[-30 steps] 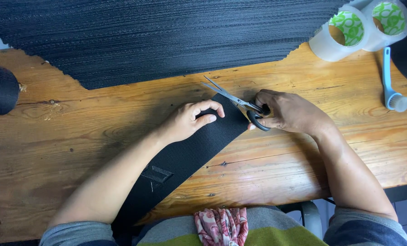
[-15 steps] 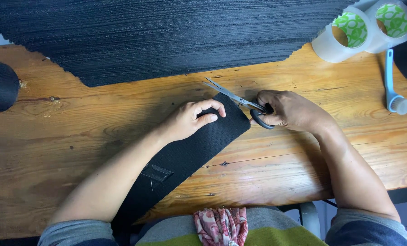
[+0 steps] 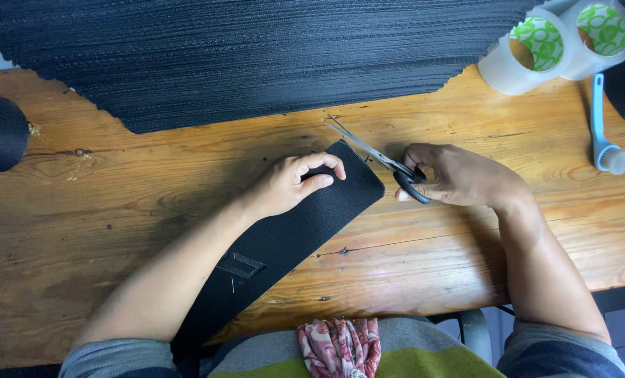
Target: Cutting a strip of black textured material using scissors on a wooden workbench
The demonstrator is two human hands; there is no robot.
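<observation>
From the head view, a long black woven fabric strap lies diagonally on the worn wooden desk, its rounded end pointing toward the upper right. The left hand presses on that end, fingers curled over the cloth. The right hand rests just beside the strap's tip, gripping the black handles of steel scissors, whose blades are slightly parted and clear of the strap. Beyond lies a big stack of dark ribbed fabric. At upper right stand 2 rolls of clear tape beside a blue-handled brush.
</observation>
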